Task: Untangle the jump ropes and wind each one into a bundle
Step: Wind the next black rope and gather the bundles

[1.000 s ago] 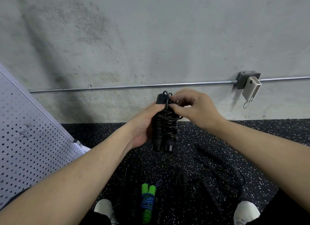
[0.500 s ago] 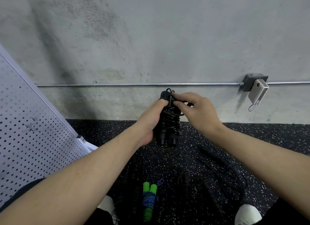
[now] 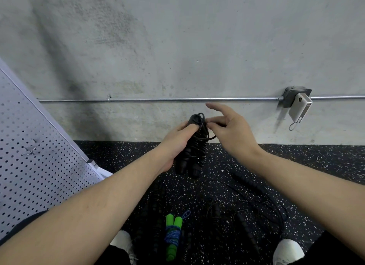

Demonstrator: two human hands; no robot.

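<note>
The left hand (image 3: 177, 144) grips the black jump rope bundle (image 3: 194, 146) upright, its thumb pressed against the handle top and its fingers (image 3: 183, 126) curled round the paired handles and the cord coiled over them. Just right of that thumb, the right hand (image 3: 231, 132) has changed: half a second ago its fingers were bunched tight on the cord at the handle tops, and now the index finger (image 3: 214, 107) is stretched out and lifted clear, while thumb and middle finger appear to pinch only the last loop of cord beside the bundle's top. I judge the end is being tucked and this bundle is nearly finished.

Below the fingers, on the speckled floor (image 3: 296, 162), the green-handled rope (image 3: 173, 235) lies already wound with its blue cord. To the right of it, under the right forearm, the loose black ropes (image 3: 246, 211) remain tangled.

No brand, label or writing is readable anywhere; the pale device (image 3: 299, 110) hanging on the wall pipe shows none.
</note>
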